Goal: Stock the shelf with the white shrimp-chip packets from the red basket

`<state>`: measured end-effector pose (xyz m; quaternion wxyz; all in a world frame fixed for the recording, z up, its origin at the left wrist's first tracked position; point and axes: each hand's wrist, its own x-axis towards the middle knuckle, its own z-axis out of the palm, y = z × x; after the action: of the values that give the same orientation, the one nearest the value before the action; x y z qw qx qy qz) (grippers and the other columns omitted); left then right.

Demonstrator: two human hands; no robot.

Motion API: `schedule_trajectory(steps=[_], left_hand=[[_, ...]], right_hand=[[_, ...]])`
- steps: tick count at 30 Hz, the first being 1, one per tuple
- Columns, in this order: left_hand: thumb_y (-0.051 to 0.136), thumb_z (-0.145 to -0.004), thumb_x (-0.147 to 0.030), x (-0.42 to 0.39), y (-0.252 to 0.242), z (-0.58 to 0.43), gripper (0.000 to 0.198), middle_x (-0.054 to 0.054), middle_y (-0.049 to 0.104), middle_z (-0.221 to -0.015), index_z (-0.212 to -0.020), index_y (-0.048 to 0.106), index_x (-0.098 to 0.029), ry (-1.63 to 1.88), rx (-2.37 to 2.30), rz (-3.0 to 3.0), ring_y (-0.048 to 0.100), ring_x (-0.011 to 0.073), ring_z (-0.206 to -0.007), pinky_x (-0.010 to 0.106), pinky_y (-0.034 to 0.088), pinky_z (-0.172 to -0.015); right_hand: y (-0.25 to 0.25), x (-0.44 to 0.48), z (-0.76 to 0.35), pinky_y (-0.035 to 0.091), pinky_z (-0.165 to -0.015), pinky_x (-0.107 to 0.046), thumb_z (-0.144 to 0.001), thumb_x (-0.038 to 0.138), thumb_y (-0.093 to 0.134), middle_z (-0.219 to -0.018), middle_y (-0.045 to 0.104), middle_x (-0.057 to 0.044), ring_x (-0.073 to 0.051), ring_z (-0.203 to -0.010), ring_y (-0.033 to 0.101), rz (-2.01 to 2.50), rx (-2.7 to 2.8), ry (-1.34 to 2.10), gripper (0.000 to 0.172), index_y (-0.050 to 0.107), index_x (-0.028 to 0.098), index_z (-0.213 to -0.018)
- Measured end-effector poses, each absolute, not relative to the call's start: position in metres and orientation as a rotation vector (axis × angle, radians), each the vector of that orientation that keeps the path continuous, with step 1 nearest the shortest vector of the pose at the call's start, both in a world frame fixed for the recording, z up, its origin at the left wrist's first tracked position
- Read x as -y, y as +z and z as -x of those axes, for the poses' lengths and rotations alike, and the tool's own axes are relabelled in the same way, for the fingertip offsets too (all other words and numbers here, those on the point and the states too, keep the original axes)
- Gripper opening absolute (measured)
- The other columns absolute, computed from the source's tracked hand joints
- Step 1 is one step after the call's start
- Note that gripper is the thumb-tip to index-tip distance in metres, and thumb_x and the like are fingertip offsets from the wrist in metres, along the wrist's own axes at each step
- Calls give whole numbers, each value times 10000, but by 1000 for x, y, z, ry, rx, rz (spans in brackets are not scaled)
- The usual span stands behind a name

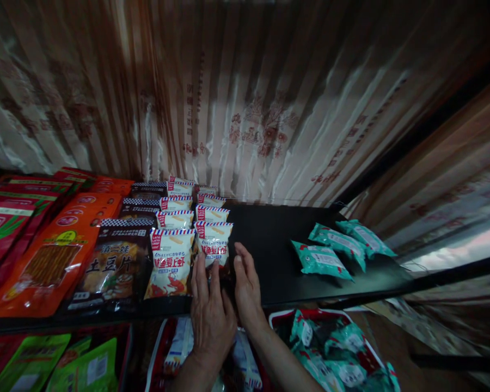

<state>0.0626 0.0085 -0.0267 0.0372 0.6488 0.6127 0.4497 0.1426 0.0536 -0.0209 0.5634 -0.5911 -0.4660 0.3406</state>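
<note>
My left hand (213, 318) has its fingers stretched over the lower front of a white snack bag (213, 239) with a red-and-blue striped top edge. Beside that bag's right edge, my right hand (247, 286) is upright with straight fingers, palm toward the bag. Neither hand is closed around it. The bag is the front one of a row of like bags (212, 213). To its left stands a matching front bag (171, 261), heading a second row. My hands hide the bottom of the bag between them.
The black shelf (265, 245) carries teal packets (322, 260) at right, dark potato-slice bags (110, 264), orange bags (61, 250) and red bags (4, 228) at left. Below are baskets with teal packets (349, 337), white packets (247, 359) and green pouches (85, 367). Printed sheeting (261, 125) hangs behind.
</note>
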Motion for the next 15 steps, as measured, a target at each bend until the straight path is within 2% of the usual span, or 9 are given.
schedule_trajectory(steps=[5,8,10,12,15], left_hand=[[442,-812,-40,-5,-18,-62,464,172,220,-1503,-1268,461,-123,1457,-1817,-2029,194,298,-1396,510,309,-1080],[457,-800,-33,-1,-12,-59,410,197,325,-1438,-1200,515,-103,1552,-1720,-2105,268,311,-1359,520,336,-1056],[449,-797,-22,3,-10,-57,357,185,458,-1331,-1126,556,-110,1617,-1589,-2145,364,289,-1301,498,375,-1031],[427,-801,-6,10,-10,-57,317,136,602,-1131,-1046,584,-130,1659,-1361,-2201,502,233,-1162,424,449,-966],[423,-814,-22,26,-11,-61,250,77,666,-898,-926,606,-150,1645,-1039,-2272,602,165,-889,305,520,-802]], right_hand=[[-15,-23,-149,275,-1102,-439,-871,473,452,-1366,483,-98,-226,-1297,401,1412,1092,759,456,511,198,-1229],[-20,4,-158,287,-1095,-443,-891,426,457,-1365,476,-94,-222,-1291,405,1406,1114,721,415,492,209,-1243],[-27,24,-167,305,-1085,-441,-907,384,453,-1361,469,-90,-213,-1281,411,1387,1144,695,379,479,221,-1247],[-38,44,-177,327,-1068,-441,-916,351,446,-1330,485,-91,-209,-1253,435,1380,1185,663,341,483,224,-1231],[-55,68,-192,382,-1019,-421,-910,325,449,-1205,560,-91,-208,-1151,511,1418,1238,604,281,520,212,-1157]])
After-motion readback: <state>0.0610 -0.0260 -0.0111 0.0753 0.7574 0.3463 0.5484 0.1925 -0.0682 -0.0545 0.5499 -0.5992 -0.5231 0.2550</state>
